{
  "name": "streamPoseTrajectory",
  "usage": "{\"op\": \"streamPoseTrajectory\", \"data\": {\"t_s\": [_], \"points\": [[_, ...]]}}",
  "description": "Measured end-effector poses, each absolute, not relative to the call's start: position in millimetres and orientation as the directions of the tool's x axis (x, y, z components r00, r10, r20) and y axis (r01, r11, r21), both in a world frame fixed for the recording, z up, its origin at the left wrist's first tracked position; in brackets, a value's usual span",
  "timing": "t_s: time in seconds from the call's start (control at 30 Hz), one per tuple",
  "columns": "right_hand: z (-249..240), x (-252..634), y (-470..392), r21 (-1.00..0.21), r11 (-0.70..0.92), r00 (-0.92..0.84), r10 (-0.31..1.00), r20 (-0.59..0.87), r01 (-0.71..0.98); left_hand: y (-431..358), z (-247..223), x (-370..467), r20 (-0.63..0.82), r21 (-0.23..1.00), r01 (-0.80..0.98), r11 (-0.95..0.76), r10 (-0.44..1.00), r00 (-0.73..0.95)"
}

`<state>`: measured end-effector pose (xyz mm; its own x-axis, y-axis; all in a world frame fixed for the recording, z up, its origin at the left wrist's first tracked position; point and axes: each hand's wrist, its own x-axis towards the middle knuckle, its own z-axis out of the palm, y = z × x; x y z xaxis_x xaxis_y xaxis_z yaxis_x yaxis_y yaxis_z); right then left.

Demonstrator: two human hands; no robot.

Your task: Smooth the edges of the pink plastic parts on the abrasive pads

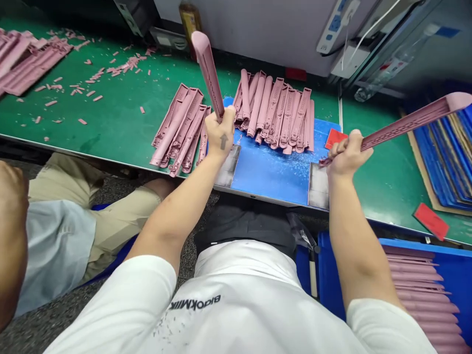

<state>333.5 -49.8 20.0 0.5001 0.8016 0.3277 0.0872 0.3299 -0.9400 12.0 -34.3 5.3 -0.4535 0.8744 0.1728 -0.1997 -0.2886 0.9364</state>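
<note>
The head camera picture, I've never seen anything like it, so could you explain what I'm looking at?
There's no machine: a camera on someone's head looks forward and down at their own bare hands. The left hand grips a pink strip, and the right hand grips a second strip. More lie in a pile on a blue mat, and pink scraps litter the green table. Another person sits at the left.

Gripped by lower end in left hand: long pink shell, hollow, rounded at top, leaning slightly left. Gripped in right hand: matching pink piece, slanting up rightward, rounded end outermost, patterned hollow face showing.
</note>
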Motion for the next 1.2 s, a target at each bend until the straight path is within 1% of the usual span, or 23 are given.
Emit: {"op": "streamPoseTrajectory", "data": {"t_s": [0.03,0.13,0.17,0.27,0.3,0.33,0.4,0.47,0.5,0.57,0.6,0.63,0.7,0.73,0.77,0.83,0.87,0.9,0.93,1.0,1.07,1.13,1.2], "points": [[18.7,333.1,-50.9,-0.935,0.346,0.499,0.798,0.338,0.080,-34.1,5.0,11.9,0.190,0.934,-0.192,-0.302,0.872,-0.451],[14.7,331.3,-60.7,-0.940,0.341,0.393,0.860,0.325,0.031,-36.4,4.0,10.3,0.241,0.935,-0.161,-0.317,0.899,-0.366],[13.7,330.3,-63.5,-0.932,0.362,0.380,0.859,0.344,0.023,-37.3,3.9,10.0,0.258,0.934,-0.146,-0.326,0.898,-0.356],[13.1,329.2,-67.5,-0.884,0.468,0.438,0.790,0.429,0.021,-41.2,4.0,10.5,0.280,0.939,-0.085,-0.333,0.885,-0.373],[13.5,330.0,-68.8,-0.877,0.480,0.459,0.778,0.429,0.006,-43.3,3.9,10.4,0.280,0.942,-0.071,-0.327,0.887,-0.368],[14.0,331.5,-70.3,-0.890,0.456,0.454,0.796,0.400,-0.015,-45.5,3.7,10.1,0.275,0.947,-0.063,-0.315,0.896,-0.350],[14.8,335.7,-71.7,-0.941,0.336,0.404,0.867,0.291,-0.045,-46.5,2.8,8.9,0.255,0.956,-0.057,-0.286,0.915,-0.313],[14.4,339.6,-67.8,-0.962,0.270,0.402,0.886,0.232,-0.038,-40.7,0.9,8.2,0.258,0.957,-0.046,-0.288,0.910,-0.326],[13.6,340.8,-64.3,-0.958,0.285,0.427,0.870,0.248,-0.024,-36.3,-0.3,8.2,0.267,0.955,-0.033,-0.296,0.900,-0.345],[11.2,341.0,-59.2,-0.923,0.385,0.485,0.807,0.338,0.002,-30.5,-3.4,8.8,0.302,0.944,-0.006,-0.329,0.874,-0.379],[9.8,340.0,-59.1,-0.904,0.427,0.487,0.787,0.378,0.012,-30.5,-5.0,9.3,0.322,0.938,0.002,-0.347,0.868,-0.377],[8.6,338.5,-60.4,-0.899,0.438,0.460,0.794,0.396,0.019,-32.3,-6.4,9.7,0.336,0.934,0.007,-0.357,0.873,-0.354],[7.4,334.6,-63.6,-0.918,0.395,0.382,0.842,0.380,0.040,-36.7,-8.2,10.4,0.351,0.932,0.021,-0.362,0.886,-0.304],[7.4,332.8,-63.5,-0.923,0.381,0.372,0.850,0.374,0.058,-37.3,-8.4,10.7,0.360,0.930,0.035,-0.366,0.887,-0.290],[7.9,331.7,-62.0,-0.923,0.376,0.385,0.843,0.376,0.079,-36.3,-8.0,11.0,0.370,0.927,0.052,-0.371,0.882,-0.291],[9.7,331.9,-57.9,-0.897,0.429,0.471,0.774,0.423,0.102,-32.5,-6.0,11.0,0.378,0.923,0.066,-0.378,0.863,-0.335],[10.7,333.5,-58.0,-0.889,0.448,0.502,0.750,0.431,0.095,-31.7,-4.6,10.3,0.366,0.927,0.055,-0.371,0.862,-0.351],[11.8,335.7,-60.3,-0.895,0.439,0.506,0.757,0.413,0.073,-32.5,-3.0,9.2,0.338,0.937,0.037,-0.347,0.875,-0.346],[12.9,338.4,-64.6,-0.916,0.399,0.484,0.793,0.369,0.044,-34.7,-1.4,7.6,0.297,0.951,0.020,-0.307,0.898,-0.325],[15.1,343.8,-72.8,-0.969,0.247,0.395,0.891,0.224,-0.006,-38.2,1.7,4.5,0.199,0.979,0.012,-0.204,0.944,-0.264],[17.0,348.1,-69.0,-0.996,0.085,0.352,0.933,0.071,-0.024,-32.5,4.0,3.4,0.078,0.997,0.035,-0.071,0.962,-0.262],[17.9,350.9,-49.9,-0.998,-0.021,0.393,0.919,-0.039,-0.051,-16.0,4.4,5.1,-0.072,0.995,0.048,0.090,0.956,-0.286],[17.9,352.4,-25.7,-0.992,-0.091,0.421,0.899,-0.119,-0.087,2.9,2.4,7.1,-0.204,0.972,0.068,0.225,0.950,-0.235]]}}
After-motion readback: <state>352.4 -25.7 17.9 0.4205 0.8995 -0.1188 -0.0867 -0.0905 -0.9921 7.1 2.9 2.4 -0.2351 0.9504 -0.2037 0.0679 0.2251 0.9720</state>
